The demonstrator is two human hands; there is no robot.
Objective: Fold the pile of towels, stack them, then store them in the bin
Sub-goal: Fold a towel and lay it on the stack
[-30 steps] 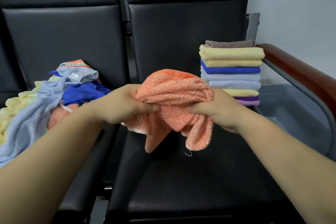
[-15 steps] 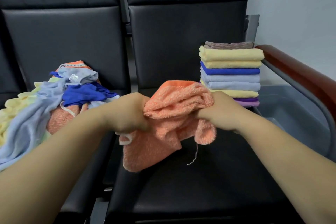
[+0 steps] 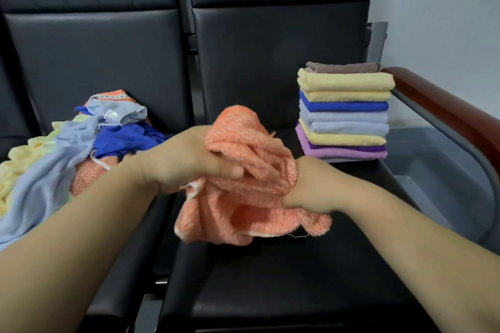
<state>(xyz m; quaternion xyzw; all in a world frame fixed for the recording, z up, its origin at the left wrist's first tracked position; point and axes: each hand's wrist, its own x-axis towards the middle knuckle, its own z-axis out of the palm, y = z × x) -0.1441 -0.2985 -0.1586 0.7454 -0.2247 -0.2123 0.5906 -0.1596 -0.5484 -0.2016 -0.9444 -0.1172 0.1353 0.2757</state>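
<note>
A crumpled orange towel (image 3: 243, 197) hangs bunched between both hands above the right black seat. My left hand (image 3: 186, 159) grips its upper left part, thumb laid across the cloth. My right hand (image 3: 311, 186) holds the right side, its fingers buried in the folds. A stack of several folded towels (image 3: 343, 113), in yellow, blue, pale blue and purple with a brown one on top, stands at the back right of the same seat. An unfolded pile of towels (image 3: 67, 149) lies on the left seat. The grey bin (image 3: 443, 170) sits to the right, beyond the armrest.
Two black padded seats (image 3: 270, 278) stand side by side with tall backrests. A wooden-topped armrest (image 3: 446, 113) on a grey metal frame runs along the right seat's edge, between the stack and the bin. A pale wall is behind on the right.
The hands have come closer together and the orange towel has bunched up more, its lower edge now hanging lower toward the seat. The stack and the pile have not moved.
</note>
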